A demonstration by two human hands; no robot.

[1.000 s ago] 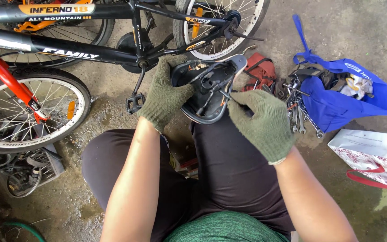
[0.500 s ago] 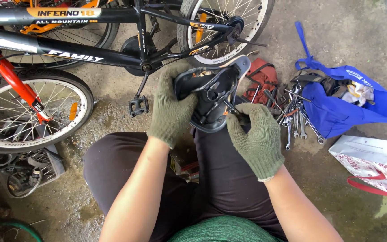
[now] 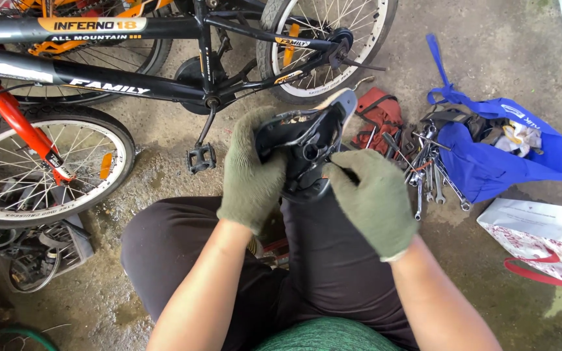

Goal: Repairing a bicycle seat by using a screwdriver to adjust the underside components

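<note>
1. Head view is showing me working low over my own lap, both hands in green knit gloves, with the black bicycle saddle (image 3: 300, 146) held upside down between my knees and the bike.
2. I am wrapping my left hand (image 3: 252, 172) around the saddle's left side, fingers curled shut over its edge, steadying it.
3. I am pinching my right hand (image 3: 369, 198) at the clamp hardware under the saddle, fingers nearly closed; whether a small tool is in them I cannot tell.
4. I am judging that the left grip should be staying firm and the saddle level, so the right fingers are turning the clamp without it twisting.
5. I am noting tight room ahead: the pedal (image 3: 201, 158) is sitting just left of the saddle, and the black frame (image 3: 131, 84) and rear wheel (image 3: 323, 45) are close behind it.
6. I am seeing looser room to the right, though spanners (image 3: 427, 175) are lying scattered on the concrete floor (image 3: 502, 39) beside a red pouch (image 3: 378, 117) and a blue bag (image 3: 489, 162).
7. I am keeping elbows in, since the front wheel (image 3: 40, 169) is crowding my left.
</note>
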